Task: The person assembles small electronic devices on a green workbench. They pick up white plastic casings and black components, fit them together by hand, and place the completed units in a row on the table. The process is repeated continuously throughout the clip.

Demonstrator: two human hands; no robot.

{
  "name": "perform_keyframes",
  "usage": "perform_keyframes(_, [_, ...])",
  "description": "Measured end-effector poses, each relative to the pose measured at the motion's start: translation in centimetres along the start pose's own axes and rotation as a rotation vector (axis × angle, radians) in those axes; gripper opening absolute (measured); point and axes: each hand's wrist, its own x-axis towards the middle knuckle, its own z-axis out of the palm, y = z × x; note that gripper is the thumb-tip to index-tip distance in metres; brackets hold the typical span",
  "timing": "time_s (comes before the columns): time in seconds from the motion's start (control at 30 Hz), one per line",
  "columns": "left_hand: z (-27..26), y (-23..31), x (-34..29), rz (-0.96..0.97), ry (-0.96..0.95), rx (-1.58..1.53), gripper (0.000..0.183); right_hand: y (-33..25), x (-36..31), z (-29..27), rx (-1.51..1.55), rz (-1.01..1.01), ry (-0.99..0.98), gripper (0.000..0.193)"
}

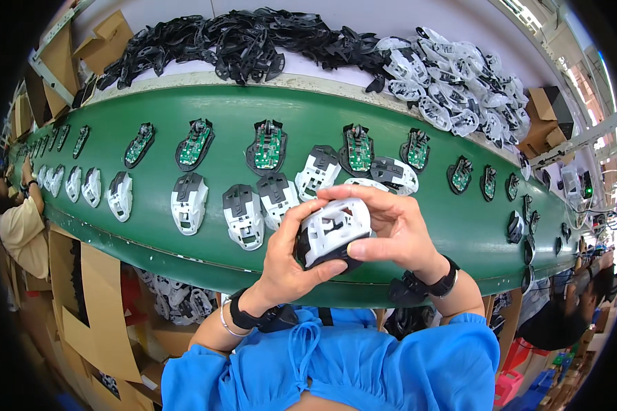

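Between my two hands, above the near edge of the green belt, is a computer mouse [335, 225] with a white upper shell and a dark base. My left hand [287, 261] wraps its left side, thumb along the lower edge. My right hand [399, 231] grips the other side, with the thumb on the shell's near end and fingers over the far side. White-and-black mouse shells [243, 216] lie on the belt just beyond my hands. Dark mouse bases with green circuit boards [267, 146] form a row behind them.
The green conveyor belt [151, 236] runs left to right. Beyond it are heaps of black parts [247, 42] and white shells [452, 82]. Cardboard boxes [92, 301] stand below at left. Another person [22, 229] works at the far left; one more person [562, 312] is at right.
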Motion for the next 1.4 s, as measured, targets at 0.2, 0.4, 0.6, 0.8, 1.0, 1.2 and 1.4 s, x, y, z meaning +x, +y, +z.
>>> perform_keyframes(0.2, [-0.4, -0.5, -0.6, 0.001, -0.039, 0.041, 0.076, 0.3, -0.3, 0.3, 0.027, -0.004, 0.053, 0.056])
perform_keyframes(0.4, [-1.7, 0.6, 1.6, -0.119, -0.217, 0.168, 0.081, 0.2, 0.5, -0.8, 0.186, 0.09, 0.181, 0.05])
perform_keyframes(0.6, [-2.6, 0.9, 2.1, -0.329, -0.211, 0.265, 0.082, -1.4, 1.8, -2.4, -0.543, 0.176, 0.007, 0.063])
perform_keyframes(0.8, [-3.8, 0.6, 2.9, -0.291, -0.323, 0.42, 0.077, -1.5, 2.9, -3.0, -0.751, 0.337, -0.047, 0.067])
perform_keyframes(1.0, [-4.8, 0.5, 3.6, -0.4, -0.404, 0.345, 0.073, -0.2, 2.8, -3.0, -0.577, 0.375, -0.004, 0.064])
perform_keyframes(1.2, [-3.7, -0.9, 3.7, -0.512, -0.439, 0.082, 0.085, 0.5, 1.0, -4.1, -0.567, 0.411, 0.091, 0.058])
perform_keyframes(1.4, [-1.7, -2.1, 3.0, -0.258, -0.442, 0.26, 0.065, -1.1, -7.1, -10.3, -0.639, 0.32, 0.721, 0.055])
